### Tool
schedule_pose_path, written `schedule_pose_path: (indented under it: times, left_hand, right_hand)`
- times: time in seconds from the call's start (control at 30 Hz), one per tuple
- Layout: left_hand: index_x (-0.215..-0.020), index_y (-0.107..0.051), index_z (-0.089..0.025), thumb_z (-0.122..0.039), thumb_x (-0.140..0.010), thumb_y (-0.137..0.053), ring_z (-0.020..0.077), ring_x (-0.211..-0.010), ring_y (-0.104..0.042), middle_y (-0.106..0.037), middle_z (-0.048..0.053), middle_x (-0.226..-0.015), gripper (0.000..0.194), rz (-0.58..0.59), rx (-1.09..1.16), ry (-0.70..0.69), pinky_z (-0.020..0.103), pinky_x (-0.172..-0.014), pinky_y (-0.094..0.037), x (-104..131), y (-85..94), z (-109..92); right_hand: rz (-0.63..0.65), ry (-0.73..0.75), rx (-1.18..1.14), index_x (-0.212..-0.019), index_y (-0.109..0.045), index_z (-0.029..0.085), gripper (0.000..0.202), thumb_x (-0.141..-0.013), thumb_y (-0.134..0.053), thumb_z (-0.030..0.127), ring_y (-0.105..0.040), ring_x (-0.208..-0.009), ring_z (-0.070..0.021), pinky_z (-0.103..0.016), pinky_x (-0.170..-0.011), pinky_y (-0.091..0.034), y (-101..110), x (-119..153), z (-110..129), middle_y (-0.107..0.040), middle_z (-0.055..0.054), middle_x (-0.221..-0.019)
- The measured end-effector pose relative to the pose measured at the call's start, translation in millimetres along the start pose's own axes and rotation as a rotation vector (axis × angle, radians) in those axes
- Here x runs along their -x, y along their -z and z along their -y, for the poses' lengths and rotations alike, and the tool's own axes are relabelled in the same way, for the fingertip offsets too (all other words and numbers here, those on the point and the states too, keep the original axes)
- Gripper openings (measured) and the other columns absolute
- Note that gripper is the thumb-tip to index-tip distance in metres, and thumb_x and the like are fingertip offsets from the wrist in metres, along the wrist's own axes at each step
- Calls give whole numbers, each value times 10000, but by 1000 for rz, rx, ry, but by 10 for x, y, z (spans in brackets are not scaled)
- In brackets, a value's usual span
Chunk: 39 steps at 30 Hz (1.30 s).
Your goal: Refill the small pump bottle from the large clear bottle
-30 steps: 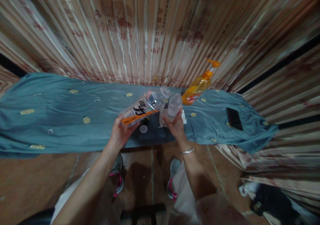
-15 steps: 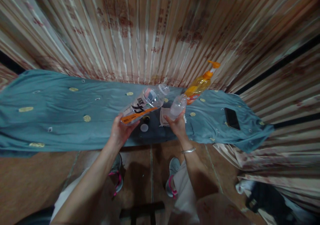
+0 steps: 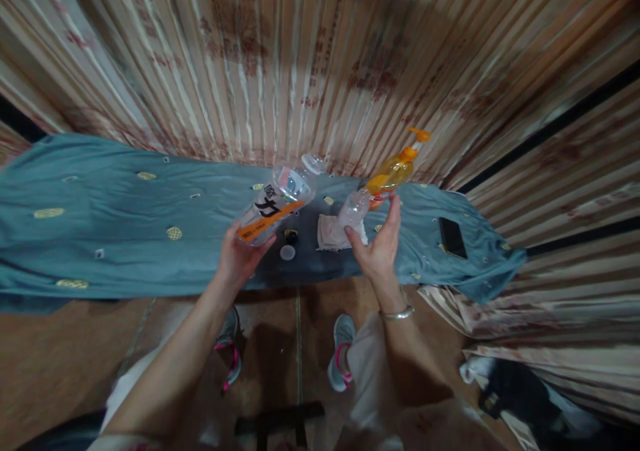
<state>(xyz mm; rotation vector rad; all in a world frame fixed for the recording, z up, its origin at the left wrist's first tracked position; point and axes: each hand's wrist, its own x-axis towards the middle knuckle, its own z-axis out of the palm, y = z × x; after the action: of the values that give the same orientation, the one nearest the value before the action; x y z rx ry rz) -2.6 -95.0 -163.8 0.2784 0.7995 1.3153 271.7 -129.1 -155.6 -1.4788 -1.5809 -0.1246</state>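
Note:
My left hand (image 3: 243,254) is wrapped around the lower part of a large clear plastic bottle (image 3: 270,207), which has a black and orange label and leans up to the right. My right hand (image 3: 379,247) is open, thumb and fingers spread, nothing in its grasp. Its thumb is close to a small clear bottle (image 3: 356,207); I cannot tell whether they touch. That bottle is by a folded pale cloth (image 3: 330,232). Just behind my right fingertips stands a yellow pump bottle (image 3: 393,174) with an orange top.
A green cover (image 3: 115,217) with pineapple prints drapes the long table. Between my hands lie a white round cap (image 3: 287,253) and a small dark object (image 3: 291,235). A phone (image 3: 453,237) is at the right. Pleated curtains (image 3: 310,71) hang behind.
My right hand has let go of the small bottle and moved slightly right, its fingers spreading. The left hand keeps the large bottle, now shifted slightly left in view.

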Motion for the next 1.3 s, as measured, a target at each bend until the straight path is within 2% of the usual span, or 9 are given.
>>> schedule_pose_path:
  times: [0.1,0.23,0.37,0.57,0.77,0.93,1.1,1.23,1.3]
  left_hand:
    - [-1157,-695,-152,-356,-1018,-446,205,-902,-746,-776,80,-1060,350,4,9,50,347,-791,-632,59,-60,21]
    - [-1140,-676,-141,-355,-1028,-435,208,-815,-747,-773,74,-973,341,-18,5,98,367,-730,-642,153,-109,47]
    - [-1159,-663,-156,-356,-999,-481,230,-812,-742,-767,77,-958,315,9,-39,146,401,-709,-639,218,-90,60]
    - [-1151,-654,-206,-394,-998,-491,272,-1212,-682,-744,93,-1221,293,-163,-128,0,439,-971,-575,178,-25,-59]
    - [-1279,-570,-296,-367,-965,-569,202,-1595,-337,-477,30,-1647,322,-355,-103,-222,483,-1288,-292,177,87,-338]
    - [-1132,-638,-272,-292,-857,-672,218,-1480,-490,-614,42,-1495,278,-314,-124,-322,443,-1229,-382,176,187,-377]
    - [-935,-706,-229,-318,-697,-829,158,-969,-684,-740,28,-1024,282,-97,-115,-543,269,-882,-550,238,46,-516]
    - [-842,-728,-219,-420,-760,-841,161,-773,-655,-695,22,-825,245,152,-129,-646,268,-686,-546,909,-303,-717]
    - [-825,-738,-245,-419,-796,-840,190,-781,-661,-668,17,-781,204,229,-142,-532,303,-677,-555,1401,-392,-770]
  right_hand:
    - [139,-12,-227,-1697,-74,209,1123,-886,-667,709,-341,-1597,-340,-610,-1272,-341,-168,72,418,-316,-217,-1713]
    - [200,-248,-620,-1630,-298,159,1217,-706,-799,772,-519,-1474,-358,-583,-1204,-446,-551,57,802,-513,-243,-1583]
    - [208,-379,-879,-1378,-600,166,901,-678,-869,665,-763,-1041,-298,-521,-1032,-591,-745,-122,977,-793,-142,-1141]
    - [125,-492,-833,-1203,-621,165,793,-613,-902,615,-762,-895,-255,-410,-820,-639,-1066,-260,1127,-799,-95,-1016]
    - [217,-497,-490,-1241,-560,212,785,-622,-932,522,-751,-913,-242,-385,-870,-596,-1481,-313,1224,-778,-63,-1039]
    - [304,-435,-401,-1373,-502,187,888,-664,-920,522,-760,-926,-280,-445,-925,-586,-1552,-282,1330,-775,-67,-996]
    - [361,-408,-450,-1554,-353,174,1126,-663,-920,563,-768,-1009,-295,-461,-968,-590,-1532,-244,1383,-776,-121,-1166]
    - [418,-369,-490,-1628,-218,107,1349,-604,-940,606,-721,-1197,-332,-482,-1069,-558,-1434,-191,1354,-679,-218,-1396]
    - [402,-336,-504,-1641,-186,87,1370,-623,-917,639,-601,-1396,-355,-501,-1174,-483,-1331,-116,1293,-554,-261,-1545]
